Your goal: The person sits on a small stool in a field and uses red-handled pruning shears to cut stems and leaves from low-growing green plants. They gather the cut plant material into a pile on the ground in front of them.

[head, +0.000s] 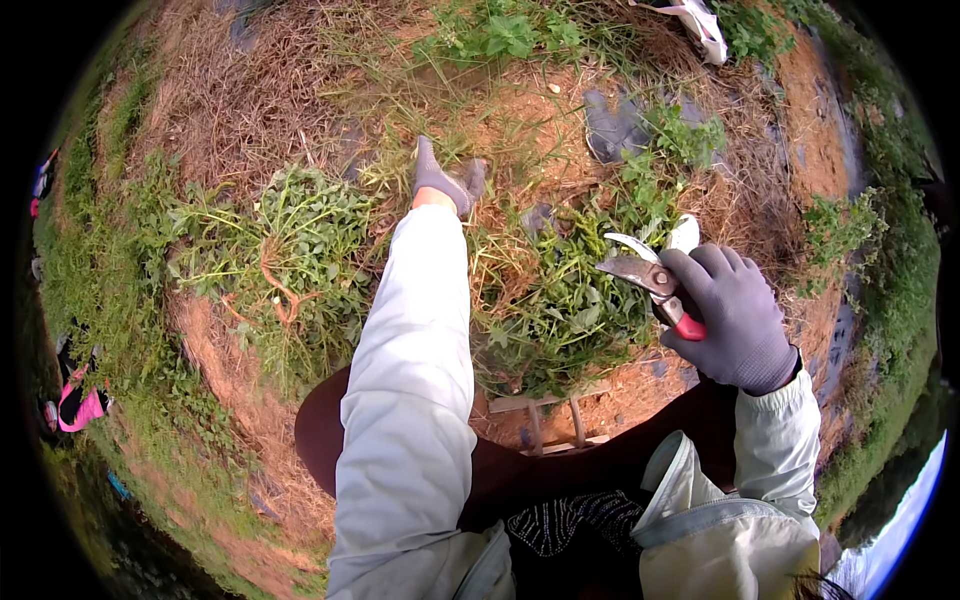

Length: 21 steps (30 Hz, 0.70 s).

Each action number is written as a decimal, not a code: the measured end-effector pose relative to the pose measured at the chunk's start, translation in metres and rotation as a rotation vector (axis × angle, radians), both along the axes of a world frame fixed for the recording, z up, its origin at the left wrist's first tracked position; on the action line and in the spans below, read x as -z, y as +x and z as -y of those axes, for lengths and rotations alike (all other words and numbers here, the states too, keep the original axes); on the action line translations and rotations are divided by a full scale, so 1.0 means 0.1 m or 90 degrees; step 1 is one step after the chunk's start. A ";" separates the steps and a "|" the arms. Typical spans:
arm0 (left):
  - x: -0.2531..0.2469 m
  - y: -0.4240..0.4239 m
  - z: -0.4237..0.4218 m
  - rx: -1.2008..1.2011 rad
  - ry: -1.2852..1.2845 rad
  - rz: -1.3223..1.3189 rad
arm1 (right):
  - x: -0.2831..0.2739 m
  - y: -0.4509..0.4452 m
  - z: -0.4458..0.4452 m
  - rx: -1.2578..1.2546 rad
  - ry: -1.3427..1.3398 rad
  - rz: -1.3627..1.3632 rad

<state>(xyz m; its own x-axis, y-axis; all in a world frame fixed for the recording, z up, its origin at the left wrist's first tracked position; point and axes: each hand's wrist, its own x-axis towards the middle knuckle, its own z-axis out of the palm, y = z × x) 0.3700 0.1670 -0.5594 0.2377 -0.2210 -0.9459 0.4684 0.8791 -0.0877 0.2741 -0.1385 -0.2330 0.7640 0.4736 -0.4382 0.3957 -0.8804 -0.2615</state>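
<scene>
My left hand, in a grey knit glove, reaches forward to the dry grass and weeds, fingers apart. Nothing shows in its grasp. On the right, my grey-gloved right hand grips pruning shears with a red handle, their blades spread and pointing left. A white object shows just behind the shears; what it is stays unclear. Beneath the blades lies a heap of leafy green stems. To the left of my left arm rests an uprooted leafy plant, its tan roots facing up.
A pale slatted frame lies between my knees. Torn black plastic sheeting shows through the soil ahead. Dry straw covers the ground at upper left. A white item lies at the top right; pink cloth shows at far left.
</scene>
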 end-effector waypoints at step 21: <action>0.96 -0.62 -0.17 0.181 0.363 -0.034 | 0.03 0.06 -0.08 -0.035 0.010 0.005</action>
